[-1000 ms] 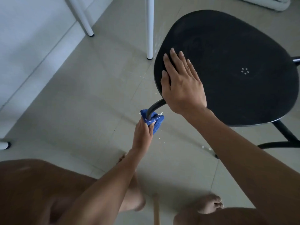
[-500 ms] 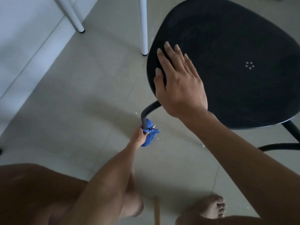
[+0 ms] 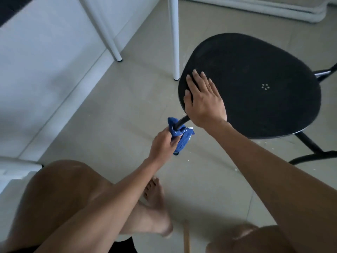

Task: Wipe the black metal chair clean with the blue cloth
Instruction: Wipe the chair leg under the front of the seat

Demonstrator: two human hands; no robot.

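The black metal chair (image 3: 255, 88) stands on the tiled floor (image 3: 127, 106), its rounded matte seat showing dust smears and a small ring of pale dots near centre. A curved tubular leg (image 3: 181, 122) emerges beneath the seat's near edge. The left hand (image 3: 163, 145) grips the bunched blue cloth (image 3: 179, 136) around this leg. The right hand (image 3: 204, 99) rests flat on the seat, fingers extended and close together. No legible writing. White tubular legs (image 3: 173, 42) stand just beside the seat.
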